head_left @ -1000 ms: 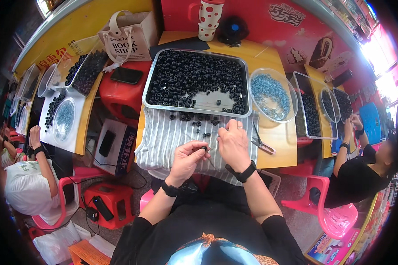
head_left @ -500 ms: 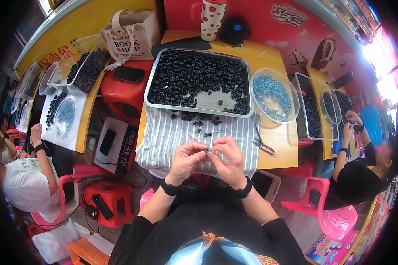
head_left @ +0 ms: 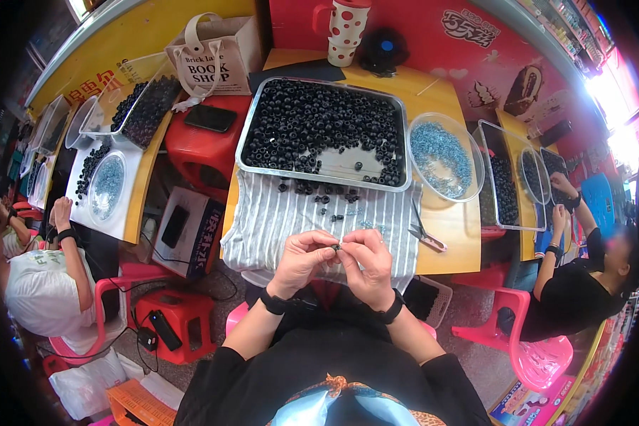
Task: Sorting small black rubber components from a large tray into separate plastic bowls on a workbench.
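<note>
My left hand [head_left: 299,261] and my right hand [head_left: 368,263] meet above the near part of a grey striped cloth [head_left: 263,220]. Both are pinched around a small black piece [head_left: 336,247] that shows between the fingertips. Its exact shape is too small to make out. Beyond them a metal tray [head_left: 323,177] holds a heap of black ring-like pieces [head_left: 312,106] with holes. Several more black pieces [head_left: 324,199] lie loose on the cloth, with a few small clear bluish bits [head_left: 355,211] beside them. A round clear tub [head_left: 481,167] of tiny pale-blue pieces stands right of the tray.
Scissors [head_left: 426,238] lie at the cloth's right edge. Behind the tray are a spotted tumbler [head_left: 348,32] and a small black fan [head_left: 383,51]. A phone [head_left: 209,118] rests on a red stool [head_left: 199,153]. People work at tables on the left [head_left: 50,291] and right [head_left: 579,277].
My hands stay together over the cloth, with the fingertips shifting slightly around the small piece. The whole view has moved a little. At the right, the other person's hands have moved slightly.
</note>
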{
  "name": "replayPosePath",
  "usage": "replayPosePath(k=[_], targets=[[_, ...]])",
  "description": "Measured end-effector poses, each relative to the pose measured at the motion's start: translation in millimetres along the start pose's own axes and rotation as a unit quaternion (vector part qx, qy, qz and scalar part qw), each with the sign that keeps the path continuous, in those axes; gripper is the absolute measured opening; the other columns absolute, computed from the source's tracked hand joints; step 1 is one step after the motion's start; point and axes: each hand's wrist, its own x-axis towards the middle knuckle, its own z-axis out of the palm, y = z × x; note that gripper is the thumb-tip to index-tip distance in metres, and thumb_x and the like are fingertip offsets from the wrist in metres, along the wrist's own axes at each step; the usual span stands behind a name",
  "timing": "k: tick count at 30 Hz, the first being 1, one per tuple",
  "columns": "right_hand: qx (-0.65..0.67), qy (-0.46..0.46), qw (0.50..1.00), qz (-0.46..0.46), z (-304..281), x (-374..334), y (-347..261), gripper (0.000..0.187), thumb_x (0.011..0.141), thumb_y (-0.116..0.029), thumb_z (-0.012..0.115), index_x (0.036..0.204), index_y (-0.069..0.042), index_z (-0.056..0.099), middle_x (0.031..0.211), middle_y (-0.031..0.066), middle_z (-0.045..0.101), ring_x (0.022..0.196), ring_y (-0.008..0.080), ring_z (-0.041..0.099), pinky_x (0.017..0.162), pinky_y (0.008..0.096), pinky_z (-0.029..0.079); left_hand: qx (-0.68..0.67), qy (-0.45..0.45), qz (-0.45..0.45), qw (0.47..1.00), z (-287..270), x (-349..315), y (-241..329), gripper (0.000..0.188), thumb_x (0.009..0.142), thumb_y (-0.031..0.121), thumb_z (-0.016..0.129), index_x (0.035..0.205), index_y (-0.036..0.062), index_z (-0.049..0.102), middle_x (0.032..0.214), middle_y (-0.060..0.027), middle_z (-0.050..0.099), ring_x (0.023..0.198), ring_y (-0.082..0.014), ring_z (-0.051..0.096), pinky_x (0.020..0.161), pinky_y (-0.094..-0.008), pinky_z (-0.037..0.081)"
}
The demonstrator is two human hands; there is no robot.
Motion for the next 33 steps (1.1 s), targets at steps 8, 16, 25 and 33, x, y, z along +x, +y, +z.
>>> replayPosePath(k=[8,16,25,33], targets=[[-0.073,0.057,0.995,0.046,-24.6,1.9,9.3,0.015,0.074,0.003,0.066,0.089,-0.002,0.065,0.083,0.0132,0.061,0.074,0.0311,0.059,0.063,0.0386,0.046,-0.018,0.007,-0.003,1.0,-1.2,-0.4,-0.9,0.018,0.088,-0.003,0.064,0.106,-0.0031,0.066,0.099,-0.01,0.065,0.083,-0.0168,0.066,0.069,-0.0252,0.052],[-0.193,-0.14,0.966,0.097,-17.2,-8.1,12.3,0.015,0.077,-0.009,0.069,0.086,-0.003,0.059,0.079,0.0143,0.052,0.078,0.0337,0.057,0.065,0.0433,0.046,-0.002,0.014,-0.013,1.0,-3.4,0.8,-3.3,0.021,0.09,0.001,0.064,0.11,-0.0021,0.065,0.101,-0.0109,0.066,0.086,-0.0178,0.066,0.074,-0.0261,0.052],[0.188,-0.08,0.949,0.239,-21.9,-14.8,20.3,0.009,0.083,0.004,0.062,0.091,0.0,0.062,0.087,0.0078,0.06,0.075,0.0155,0.06,0.065,0.0268,0.046,0.005,0.005,-0.017,1.0,-3.7,1.7,-2.5,0.02,0.09,0.001,0.064,0.109,-0.002,0.064,0.103,-0.0096,0.063,0.087,-0.0173,0.066,0.075,-0.0268,0.054],[0.368,-0.026,0.883,0.29,-3.6,-17.7,3.8,0.01,0.09,0.007,0.058,0.097,0.002,0.062,0.089,0.0024,0.059,0.082,0.0076,0.058,0.071,0.0218,0.046,0.013,0.025,-0.034,0.999,5.4,1.6,3.5,0.02,0.089,-0.002,0.063,0.108,-0.0035,0.066,0.102,-0.0078,0.063,0.083,-0.0137,0.063,0.073,-0.0252,0.051]])
